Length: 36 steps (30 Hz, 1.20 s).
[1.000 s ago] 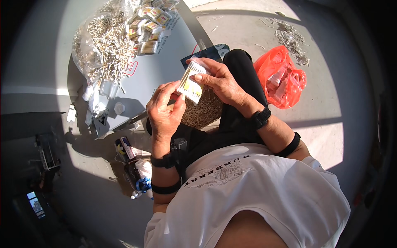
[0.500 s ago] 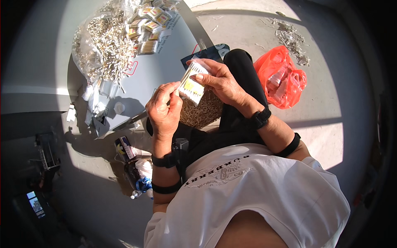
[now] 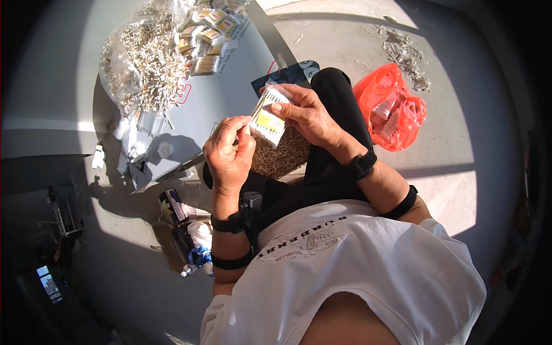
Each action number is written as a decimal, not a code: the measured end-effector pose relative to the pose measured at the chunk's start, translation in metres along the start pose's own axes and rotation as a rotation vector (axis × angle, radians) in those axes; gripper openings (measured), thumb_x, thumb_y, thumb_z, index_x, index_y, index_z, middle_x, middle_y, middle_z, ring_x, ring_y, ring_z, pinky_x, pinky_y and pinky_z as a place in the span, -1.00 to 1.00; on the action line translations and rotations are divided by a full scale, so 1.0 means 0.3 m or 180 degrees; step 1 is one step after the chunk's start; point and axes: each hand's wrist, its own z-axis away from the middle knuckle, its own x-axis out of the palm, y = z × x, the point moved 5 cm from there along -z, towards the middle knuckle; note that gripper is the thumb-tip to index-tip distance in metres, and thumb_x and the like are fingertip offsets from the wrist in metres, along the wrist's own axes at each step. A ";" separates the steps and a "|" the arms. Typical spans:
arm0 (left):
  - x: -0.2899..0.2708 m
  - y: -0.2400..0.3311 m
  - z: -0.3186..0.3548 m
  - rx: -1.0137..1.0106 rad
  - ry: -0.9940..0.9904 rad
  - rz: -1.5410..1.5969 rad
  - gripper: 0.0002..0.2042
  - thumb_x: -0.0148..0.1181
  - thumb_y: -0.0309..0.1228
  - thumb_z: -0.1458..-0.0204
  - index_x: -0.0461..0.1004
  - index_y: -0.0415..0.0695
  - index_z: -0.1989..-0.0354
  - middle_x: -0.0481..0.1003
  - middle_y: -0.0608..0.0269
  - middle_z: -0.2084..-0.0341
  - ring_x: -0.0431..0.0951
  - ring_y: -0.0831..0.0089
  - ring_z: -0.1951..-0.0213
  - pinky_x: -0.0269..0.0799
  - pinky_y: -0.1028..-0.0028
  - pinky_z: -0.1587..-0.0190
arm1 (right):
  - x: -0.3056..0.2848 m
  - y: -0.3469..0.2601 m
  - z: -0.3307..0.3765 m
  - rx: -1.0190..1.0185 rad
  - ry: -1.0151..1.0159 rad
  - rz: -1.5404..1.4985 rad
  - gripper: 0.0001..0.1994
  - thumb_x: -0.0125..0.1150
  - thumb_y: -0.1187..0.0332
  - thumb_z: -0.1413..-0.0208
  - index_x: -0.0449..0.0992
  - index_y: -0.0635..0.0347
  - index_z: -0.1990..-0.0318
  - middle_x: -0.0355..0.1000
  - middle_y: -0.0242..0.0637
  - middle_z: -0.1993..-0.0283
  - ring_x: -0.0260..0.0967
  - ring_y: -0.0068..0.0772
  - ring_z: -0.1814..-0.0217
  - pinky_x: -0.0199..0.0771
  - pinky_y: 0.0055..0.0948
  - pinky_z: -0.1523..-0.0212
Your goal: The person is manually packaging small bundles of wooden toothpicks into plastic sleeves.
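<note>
In front of my lap, my right hand (image 3: 310, 118) grips a small clear pack of cotton swabs (image 3: 269, 122) with a yellow label, its thumb across the front. The swabs stand side by side inside the pack, tilted a little. At the pack's left edge, my left hand (image 3: 228, 154) pinches with thumb and forefinger, the other fingers curled in. What exactly lies between those fingertips is too small to make out. Below the pack, between my legs, shows a heap of loose brownish sticks (image 3: 280, 158), partly hidden by the hands.
A grey table (image 3: 230, 92) at the left holds a large clear bag of loose cotton swabs (image 3: 141, 63) and a pile of filled packs (image 3: 210, 31). On the floor at right sit a red plastic bag (image 3: 391, 109) and scattered scraps (image 3: 405, 54). A box (image 3: 173, 206) stands left of me.
Both hands keep their grip on the pack in nearly the same place. The pack's tilt has shifted very slightly.
</note>
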 end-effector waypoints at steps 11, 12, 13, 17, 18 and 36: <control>0.023 0.025 -0.003 -0.0090 -0.0072 0.0247 -0.66 0.28 -0.58 0.19 0.47 -0.28 0.15 0.49 0.12 0.38 0.52 0.35 0.49 0.45 0.44 0.40 | -0.004 0.026 -0.001 0.0290 -0.0032 -0.0702 -0.62 0.16 0.39 -0.21 0.36 0.38 -0.14 0.48 -0.21 0.03 0.47 -0.40 0.00 0.49 -0.41 -0.05; 0.025 0.024 -0.003 -0.0063 -0.0103 0.0199 -0.64 0.30 -0.56 0.21 0.46 -0.27 0.16 0.49 0.12 0.38 0.52 0.34 0.49 0.46 0.43 0.41 | -0.002 0.026 -0.003 0.0224 0.0014 -0.0647 -0.64 0.17 0.38 -0.21 0.38 0.38 -0.09 0.48 -0.21 0.06 0.48 -0.41 0.03 0.51 -0.41 -0.02; 0.023 0.030 -0.006 -0.0174 -0.0130 0.0153 -0.69 0.30 -0.57 0.21 0.46 -0.27 0.21 0.49 0.13 0.41 0.53 0.33 0.49 0.47 0.41 0.41 | -0.002 0.023 -0.004 0.0155 0.0064 -0.0592 -0.67 0.18 0.37 -0.20 0.40 0.39 -0.05 0.49 -0.21 0.09 0.49 -0.41 0.06 0.53 -0.41 0.02; 0.016 0.015 -0.003 -0.0100 -0.0102 -0.0043 -0.73 0.27 -0.61 0.19 0.47 -0.26 0.24 0.50 0.15 0.44 0.54 0.33 0.48 0.47 0.42 0.40 | 0.004 0.013 0.000 0.0178 -0.0047 -0.0490 -0.62 0.16 0.38 -0.21 0.37 0.40 -0.12 0.48 -0.18 0.03 0.47 -0.41 0.02 0.49 -0.43 -0.05; 0.009 0.016 -0.004 -0.0124 -0.0019 0.0020 -0.75 0.24 -0.62 0.18 0.47 -0.26 0.25 0.50 0.15 0.45 0.55 0.33 0.47 0.47 0.42 0.40 | 0.010 0.012 0.002 0.0208 -0.0072 -0.0568 -0.62 0.16 0.38 -0.21 0.37 0.40 -0.12 0.48 -0.18 0.03 0.47 -0.41 0.01 0.48 -0.42 -0.06; 0.013 0.041 -0.017 0.0188 -0.0052 -0.0108 -0.72 0.22 -0.64 0.21 0.44 -0.25 0.24 0.49 0.07 0.41 0.53 0.19 0.44 0.48 0.36 0.39 | 0.000 0.045 -0.001 0.0442 -0.0236 -0.0876 -0.65 0.12 0.35 -0.23 0.40 0.42 -0.09 0.48 -0.15 0.01 0.46 -0.35 -0.03 0.45 -0.37 -0.10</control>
